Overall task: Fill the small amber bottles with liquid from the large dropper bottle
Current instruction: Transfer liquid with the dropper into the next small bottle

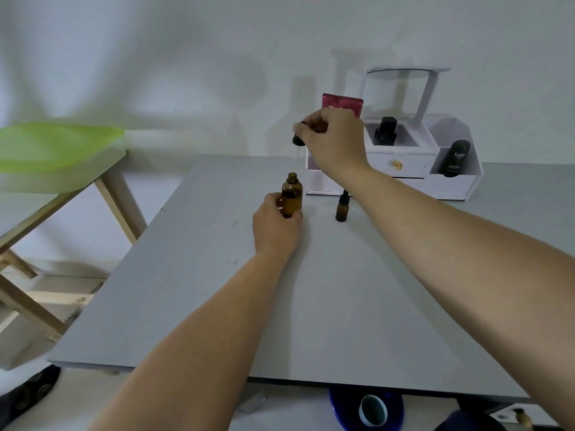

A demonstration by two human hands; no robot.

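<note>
From where I stand, the job looks barely begun. The person's left hand (275,222) is wrapped around the lower body of the large dropper bottle (292,194), steadying it upright on the grey counter (311,306), a little left of middle. The bottle's mouth is open.

The right hand (333,138) is raised above that mouth, with its fingertips pinching the black dropper cap (297,140). The thin glass pipette (297,155) hangs down from the cap, and its tip is clear of the bottle's neck. It is too fine and pale against the wall for me to tell whether it carries any liquid.

The only small amber bottle (341,209) I can see stands just to the right of the big one, untouched and partly behind the right forearm. It seems to have its black top on. The dark glass hides how much, if anything, is inside it.

So, as I judge it, the large bottle has been opened and the dropper is out. Nothing looks to have gone into the small bottle yet. It would need uncapping first, then the transfer, likely several dropperfuls, then closing. The task speaks of more than one small bottle, but I see no others.

Behind them sits a white organiser (401,164) with a few toiletries in it.
</note>
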